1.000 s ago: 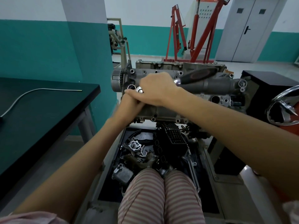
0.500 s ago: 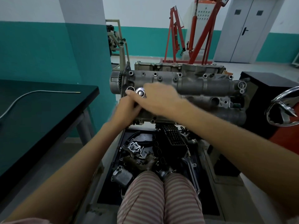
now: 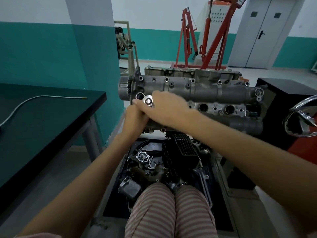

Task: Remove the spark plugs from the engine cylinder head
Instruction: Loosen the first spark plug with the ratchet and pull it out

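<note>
The right hand (image 3: 164, 109) is laid across the near-left end of the grey cast-aluminium cylinder head (image 3: 214, 93), fingers curled over a round polished chrome ratchet head (image 3: 148, 101); the handle is hidden under the palm. The left hand (image 3: 135, 117) is tucked beneath the right, against the head's front edge; its fingers are covered, so its grip cannot be told.

The ratchet head is seated just right of an open round bore (image 3: 139, 96) at the left end of the casting. Two more dark round wells (image 3: 203, 107) are seen along the flat machined face to the right. No spark plug is visible; whatever sits under the tool is hidden.

The casting is rough-textured, with bolt bosses along its top and a toothed steel sprocket (image 3: 126, 88) on its left end.

Below, a black tray (image 3: 113, 200) is filled with loose dark engine parts. Striped pink-and-grey trouser knees (image 3: 171, 212) are seen at the bottom. A matte black tabletop (image 3: 42, 121) carrying a thin bent metal rod (image 3: 34, 98) is at the left. A red tubular steel engine hoist (image 3: 211, 40) stands behind.
</note>
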Available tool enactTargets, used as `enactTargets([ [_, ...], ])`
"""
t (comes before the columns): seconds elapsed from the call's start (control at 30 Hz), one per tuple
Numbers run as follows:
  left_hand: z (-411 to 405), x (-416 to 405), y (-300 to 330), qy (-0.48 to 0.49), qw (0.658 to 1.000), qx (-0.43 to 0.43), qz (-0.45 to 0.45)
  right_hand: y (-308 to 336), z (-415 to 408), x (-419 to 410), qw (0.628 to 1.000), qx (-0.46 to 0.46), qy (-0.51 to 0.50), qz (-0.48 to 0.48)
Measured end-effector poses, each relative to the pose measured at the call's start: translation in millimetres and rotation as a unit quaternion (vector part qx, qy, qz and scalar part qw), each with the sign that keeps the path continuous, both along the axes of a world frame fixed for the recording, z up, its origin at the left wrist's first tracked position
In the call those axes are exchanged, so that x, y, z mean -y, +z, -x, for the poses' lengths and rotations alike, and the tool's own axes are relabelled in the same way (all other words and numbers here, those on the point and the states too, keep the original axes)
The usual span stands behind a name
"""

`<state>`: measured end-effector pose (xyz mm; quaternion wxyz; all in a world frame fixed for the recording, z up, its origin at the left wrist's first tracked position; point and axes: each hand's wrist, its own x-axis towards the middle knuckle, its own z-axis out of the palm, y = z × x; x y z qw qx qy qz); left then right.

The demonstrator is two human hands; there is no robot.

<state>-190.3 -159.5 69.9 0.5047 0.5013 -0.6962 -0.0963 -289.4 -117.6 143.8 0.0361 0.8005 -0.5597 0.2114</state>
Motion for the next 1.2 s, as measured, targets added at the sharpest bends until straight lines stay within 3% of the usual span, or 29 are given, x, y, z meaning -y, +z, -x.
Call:
enactTargets([
  [0.03, -2.7, 3.2, -1.1, -0.013, 0.999, 0.003, 0.042, 9.5, 6.6, 4.4, 0.996, -0.081, 0.010, 0.024],
  [0.1, -4.6, 2.2, 1.1, -0.030, 0.998, 0.023, 0.056, 16.6, 9.4, 9.2, 0.988, -0.146, 0.022, 0.054],
  [0.17, -4.4, 1.6, 0.0, -0.027, 0.998, 0.004, 0.052, 4.9, 1.8, 8.0, 0.988, -0.127, 0.009, 0.091],
  [0.23, -0.5, -0.4, -4.1, -0.018, 0.998, -0.003, 0.065, -13.6, -8.9, 0.7, 0.992, -0.001, -0.053, 0.113],
  [0.27, 1.3, -0.5, -7.4, -0.012, 0.998, 0.001, 0.062, -21.8, -12.9, -0.2, 0.989, 0.122, -0.073, 0.046],
  [0.3, 3.0, 0.8, -12.1, 0.015, 0.997, 0.011, 0.072, -26.4, -19.4, -0.9, 0.957, 0.274, -0.061, -0.072],
  [0.33, 5.0, 1.4, -15.0, 0.054, 0.995, 0.036, 0.082, -25.5, -24.7, -4.7, 0.898, 0.399, -0.033, -0.180],
  [0.37, 5.6, 3.7, -16.8, 0.058, 0.995, 0.027, 0.070, -23.9, -26.9, -6.7, 0.863, 0.444, -0.012, -0.240],
  [0.4, 4.0, 2.3, -13.5, 0.064, 0.994, 0.037, 0.080, -22.2, -23.4, -4.6, 0.882, 0.413, 0.009, -0.226],
  [0.47, 0.7, 1.9, -4.3, -0.001, 0.999, 0.008, 0.053, -9.2, -4.2, 2.6, 0.984, 0.163, 0.029, -0.067],
  [0.53, -3.3, 2.6, 3.7, -0.029, 0.998, 0.028, 0.053, 11.3, 11.9, 8.6, 0.998, -0.051, 0.030, 0.022],
  [0.63, -6.6, 3.0, 1.5, -0.032, 0.997, 0.034, 0.058, 15.2, 14.6, 12.6, 0.986, -0.152, 0.016, 0.072],
  [0.7, -5.1, -0.3, -3.6, -0.027, 0.998, -0.002, 0.064, -8.1, -1.4, 5.0, 0.990, -0.072, -0.015, 0.122],
  [0.77, -2.7, 1.2, -11.7, -0.028, 0.997, -0.072, 0.010, -27.4, -17.2, -0.8, 0.976, 0.211, -0.050, -0.005],
  [0.8, -0.8, 1.9, -14.9, -0.023, 0.992, -0.120, -0.028, -29.7, -25.2, -5.0, 0.920, 0.370, -0.031, -0.125],
  [0.83, 0.8, 0.4, -14.6, -0.009, 0.990, -0.136, -0.046, -28.9, -30.0, -7.0, 0.860, 0.464, -0.013, -0.212],
  [0.87, 0.4, 0.7, -13.6, 0.013, 0.992, -0.123, -0.032, -26.1, -30.5, -7.7, 0.848, 0.473, 0.004, -0.240],
  [0.9, -1.3, -0.3, -10.4, 0.017, 0.997, -0.079, 0.004, -22.5, -25.6, -5.3, 0.889, 0.406, 0.009, -0.210],
  [0.97, -6.5, 0.2, 0.1, -0.024, 0.998, -0.017, 0.051, -8.9, -5.3, 2.0, 0.989, 0.137, 0.014, -0.048],
  [1.03, -7.1, -0.2, 7.8, -0.051, 0.996, 0.043, 0.057, 9.8, 12.7, 9.4, 0.998, -0.057, 0.027, 0.021],
  [1.13, -6.4, 0.4, 4.3, -0.031, 0.998, 0.017, 0.056, 10.1, 16.5, 14.1, 0.992, -0.109, 0.024, 0.053],
  [1.2, -3.7, -4.6, -1.1, -0.032, 0.997, -0.024, 0.064, -12.7, 0.5, 7.2, 0.996, -0.013, -0.014, 0.090],
])
